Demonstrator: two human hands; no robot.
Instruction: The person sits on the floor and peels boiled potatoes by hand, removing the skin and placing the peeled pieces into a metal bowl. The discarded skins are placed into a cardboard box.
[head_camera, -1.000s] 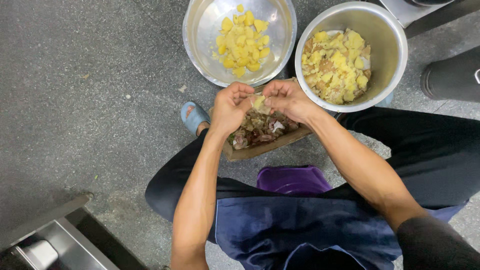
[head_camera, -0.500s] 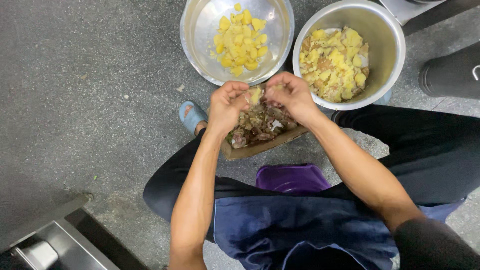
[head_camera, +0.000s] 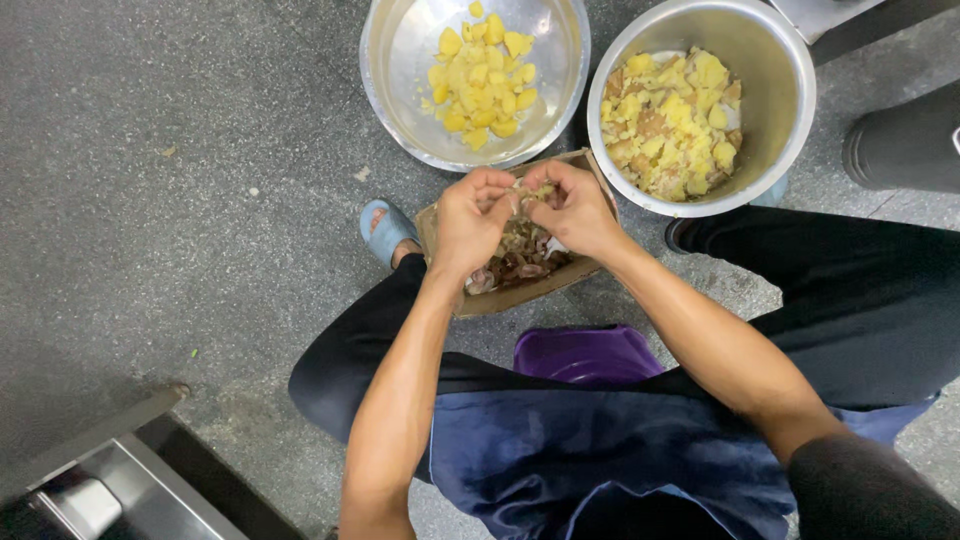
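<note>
My left hand (head_camera: 470, 222) and my right hand (head_camera: 575, 207) meet over a cardboard box (head_camera: 500, 300) of brown peelings on the floor. Both pinch a small yellowish potato piece (head_camera: 533, 192) between the fingertips, mostly hidden by the fingers. Just beyond the hands stands a shallow steel bowl (head_camera: 400, 60) holding peeled yellow potato chunks (head_camera: 480, 80). To its right a deeper steel bowl (head_camera: 780, 70) holds potatoes (head_camera: 670, 125) with bits of brown skin on them.
I sit on a low purple stool (head_camera: 585, 352), blue apron over my lap, a blue sandal (head_camera: 385, 230) on the grey speckled floor. A steel fixture (head_camera: 90, 490) sits at lower left. Another person's dark trouser leg (head_camera: 900, 150) is at the right edge.
The view has shifted slightly; both hands stay together over the box, fingers working at the potato piece. The bowls have not moved.
</note>
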